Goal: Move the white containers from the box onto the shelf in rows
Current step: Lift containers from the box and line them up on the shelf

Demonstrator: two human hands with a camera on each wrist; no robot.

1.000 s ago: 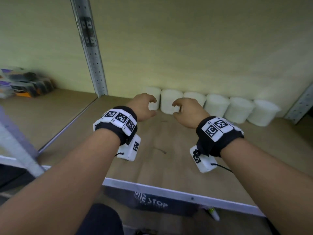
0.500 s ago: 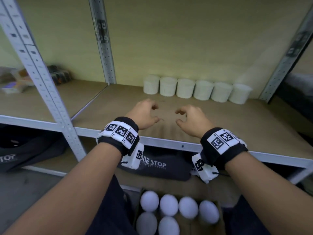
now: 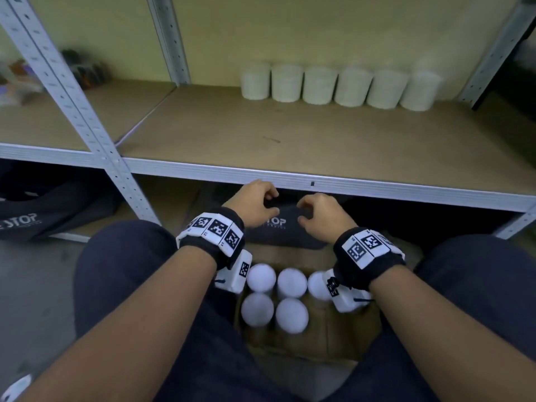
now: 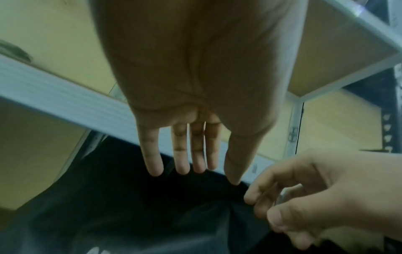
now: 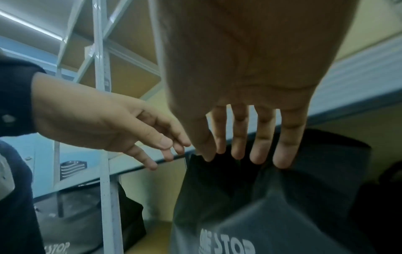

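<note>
Several white containers (image 3: 319, 86) stand in one row at the back of the brown shelf board (image 3: 290, 140). More white containers (image 3: 261, 278) stand upright in the cardboard box (image 3: 342, 329) between my knees, their round lids up. My left hand (image 3: 255, 204) and right hand (image 3: 319, 211) hang empty side by side just below the shelf's front rail, above the box's far end. The left hand (image 4: 191, 154) shows its fingers relaxed in the left wrist view. The right hand (image 5: 245, 137) has its fingers extended, holding nothing.
A dark bag (image 3: 285, 230) printed "STOP" lies under the shelf behind the box; another dark bag (image 3: 32, 216) lies at the left. White metal uprights (image 3: 75, 111) frame the shelf bays. The shelf's front rail (image 3: 348, 184) runs just above my hands.
Both hands have pulled back from the row of containers, off the shelf and down below its front rail. The view has tilted down, bringing the box of containers into sight.
</note>
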